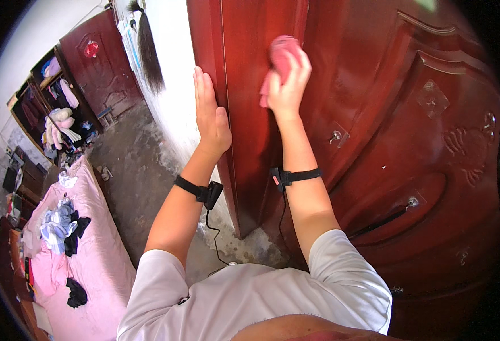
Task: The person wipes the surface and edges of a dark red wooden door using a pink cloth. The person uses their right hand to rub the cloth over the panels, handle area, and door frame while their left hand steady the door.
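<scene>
A pink cloth (pixel 280 55) is bunched under the fingers of my right hand (pixel 291 87), which presses it to the dark red door frame (pixel 250 140). The cloth's upper part looks blurred. My left hand (pixel 210 113) lies flat along the frame's outer edge, fingers pointing up, with nothing in it. To the right stands a red panelled door (pixel 373 140) with moulded relief. Clear adhesive hooks (pixel 336 136) are stuck to its face. Each forearm wears a black strap with a small device and a cable.
At the left, a pink-covered bed (pixel 100 255) holds crumpled clothes (pixel 59 226). Beyond it are an open wardrobe (pixel 58 98) and another red door (pixel 100 59). A dark hair-like tassel (pixel 148 51) hangs by the white wall (pixel 177 85). The concrete floor (pixel 126 166) is stained.
</scene>
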The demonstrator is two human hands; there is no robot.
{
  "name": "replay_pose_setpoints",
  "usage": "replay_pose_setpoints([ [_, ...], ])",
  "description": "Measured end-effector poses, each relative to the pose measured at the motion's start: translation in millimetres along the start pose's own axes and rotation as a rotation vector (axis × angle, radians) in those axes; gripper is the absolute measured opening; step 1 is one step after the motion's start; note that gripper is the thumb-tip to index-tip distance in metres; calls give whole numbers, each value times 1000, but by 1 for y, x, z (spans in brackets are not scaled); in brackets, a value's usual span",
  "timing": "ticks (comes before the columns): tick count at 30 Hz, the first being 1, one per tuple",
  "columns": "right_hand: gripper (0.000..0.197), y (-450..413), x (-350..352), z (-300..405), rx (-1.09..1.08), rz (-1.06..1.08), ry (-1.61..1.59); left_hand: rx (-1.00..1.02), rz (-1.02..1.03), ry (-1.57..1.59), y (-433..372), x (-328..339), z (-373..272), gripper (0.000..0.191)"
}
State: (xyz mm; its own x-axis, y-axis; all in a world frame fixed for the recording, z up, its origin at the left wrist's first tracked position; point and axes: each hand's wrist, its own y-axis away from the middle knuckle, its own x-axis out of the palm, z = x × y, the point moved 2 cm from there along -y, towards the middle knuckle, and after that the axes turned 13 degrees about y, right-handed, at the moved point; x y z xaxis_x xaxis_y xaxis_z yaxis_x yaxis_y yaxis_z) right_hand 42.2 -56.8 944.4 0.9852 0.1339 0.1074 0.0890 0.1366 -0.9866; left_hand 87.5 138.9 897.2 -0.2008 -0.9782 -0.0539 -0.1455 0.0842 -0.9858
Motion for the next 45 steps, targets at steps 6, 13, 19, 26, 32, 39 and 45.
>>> replay_pose_setpoints([
  [6, 62, 24, 7, 75, 10, 43, -50, 0, -4, -8, 5, -12, 4, 79],
  [13, 62, 49, 0, -13, 153, 9, 2, 8, 10, 24, 2, -6, 2, 80],
  [19, 56, 17, 9, 8, 175, 25, 22, -40, 33, 36, 2, -6, 4, 84],
  [26, 44, -152, 24, 52, -66, -70, -149, 7, -15, -25, 5, -12, 5, 76],
  [32, 44, -65, 13, 73, -277, -22, -93, 14, -12, 4, 4, -2, 5, 75],
  [39, 46, -61, 12, 78, -292, 69, -2, 22, -19, -3, 1, -9, 7, 76],
  [45, 41, -117, 21, 98, -395, -91, -248, 7, -9, 36, 5, -8, 2, 78],
])
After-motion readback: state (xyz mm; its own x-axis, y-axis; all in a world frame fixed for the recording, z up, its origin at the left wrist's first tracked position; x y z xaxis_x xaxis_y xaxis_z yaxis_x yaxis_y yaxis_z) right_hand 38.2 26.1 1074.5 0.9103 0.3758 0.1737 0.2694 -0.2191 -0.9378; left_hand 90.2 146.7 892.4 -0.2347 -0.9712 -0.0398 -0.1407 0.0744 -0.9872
